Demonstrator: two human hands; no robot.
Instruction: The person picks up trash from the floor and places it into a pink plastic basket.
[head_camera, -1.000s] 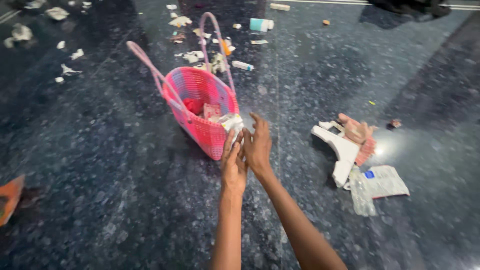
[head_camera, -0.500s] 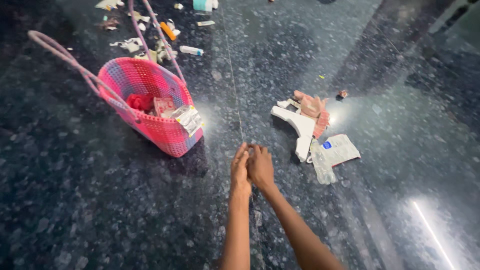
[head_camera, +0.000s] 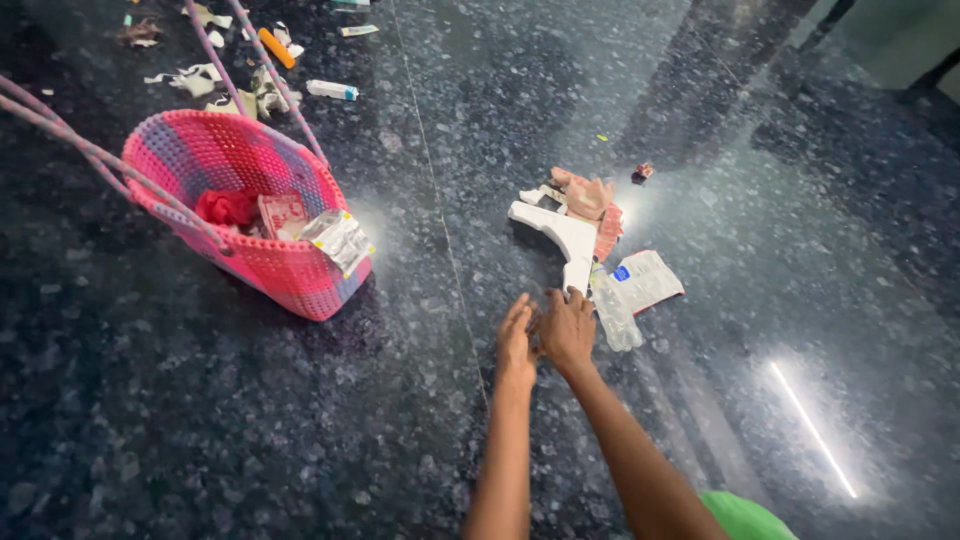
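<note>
Both hands are held side by side at lower centre, palms down, fingers loosely extended, nothing gripped; left hand (head_camera: 516, 340) & right hand (head_camera: 567, 328) are stretched toward the white foam piece (head_camera: 562, 236), right fingertips just beside its lower end. Clear plastic wrappers (head_camera: 630, 296) & a pink crumpled scrap (head_camera: 590, 198) are heaped against it, centre right. Pink woven basket (head_camera: 262, 262), upper left, is seen w/ red cloth, a packet & a foil blister strip (head_camera: 342, 240) draped at its rim; small litter (head_camera: 262, 62) is scattered beyond it on the dark speckled floor (head_camera: 200, 420).
</note>
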